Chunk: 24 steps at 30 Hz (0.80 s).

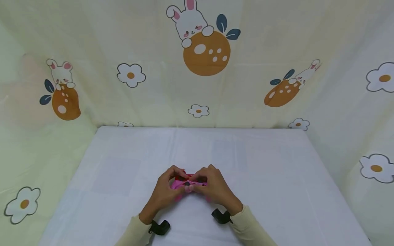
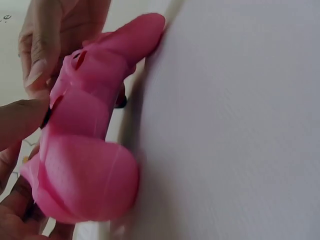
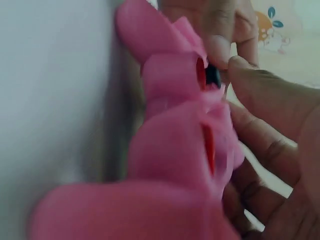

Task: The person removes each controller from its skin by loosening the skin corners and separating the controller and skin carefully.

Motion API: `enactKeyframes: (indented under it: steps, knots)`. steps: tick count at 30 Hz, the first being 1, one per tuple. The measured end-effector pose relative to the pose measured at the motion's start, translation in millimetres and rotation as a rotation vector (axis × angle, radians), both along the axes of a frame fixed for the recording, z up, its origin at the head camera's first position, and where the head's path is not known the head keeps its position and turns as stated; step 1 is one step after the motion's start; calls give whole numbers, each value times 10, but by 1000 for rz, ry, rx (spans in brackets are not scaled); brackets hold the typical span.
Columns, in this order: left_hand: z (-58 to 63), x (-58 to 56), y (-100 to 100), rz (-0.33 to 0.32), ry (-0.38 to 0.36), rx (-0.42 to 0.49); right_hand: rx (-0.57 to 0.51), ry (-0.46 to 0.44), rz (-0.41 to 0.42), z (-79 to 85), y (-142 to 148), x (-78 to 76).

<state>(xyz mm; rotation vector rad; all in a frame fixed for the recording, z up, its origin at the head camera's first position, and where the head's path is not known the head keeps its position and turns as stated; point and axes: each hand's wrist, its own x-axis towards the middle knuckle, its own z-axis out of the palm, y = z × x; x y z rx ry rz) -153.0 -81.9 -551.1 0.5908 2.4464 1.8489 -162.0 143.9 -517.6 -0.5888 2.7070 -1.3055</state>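
A pink plastic toy (image 1: 175, 185) with rounded, bulging parts stands on the white table, held between both hands. A red part (image 1: 181, 178) shows on its far side in the head view. My left hand (image 1: 166, 187) grips the toy's left side, thumb in front and fingers behind. On the other side my right hand (image 1: 218, 187) holds it the same way, and the two thumbs meet near the middle. A small black piece (image 3: 213, 76) sits at the toy's top by the thumb tips. Red shows through slots in the pink body (image 2: 82, 150). Fingers hide much of the toy's top.
A white cloth covers the table (image 1: 264, 164). Behind it and at the sides hangs a pale curtain (image 1: 147, 37) printed with rabbits, oranges and flowers. Black wrist-worn devices (image 1: 160, 227) sit on both wrists, near the tabletop.
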Motion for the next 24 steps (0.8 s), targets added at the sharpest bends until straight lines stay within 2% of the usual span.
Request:
enactKeyframes:
  steps: [3, 6, 15, 19, 24]
  knots:
    - [-18, 3, -21, -2, 10, 2, 65, -5, 19, 30, -76, -42]
    - [-31, 0, -27, 5, 22, -3, 94, -54, 31, 67, -120, -75]
    - [-50, -6, -39, 32, 32, -14, 102, -176, 79, 192, -200, -129]
    - [-53, -1, -51, 31, 37, -12, 105, -215, 69, 219, -240, -129]
    - [-40, -2, -64, 48, 51, -20, 98, -160, 4, 132, -297, -128]
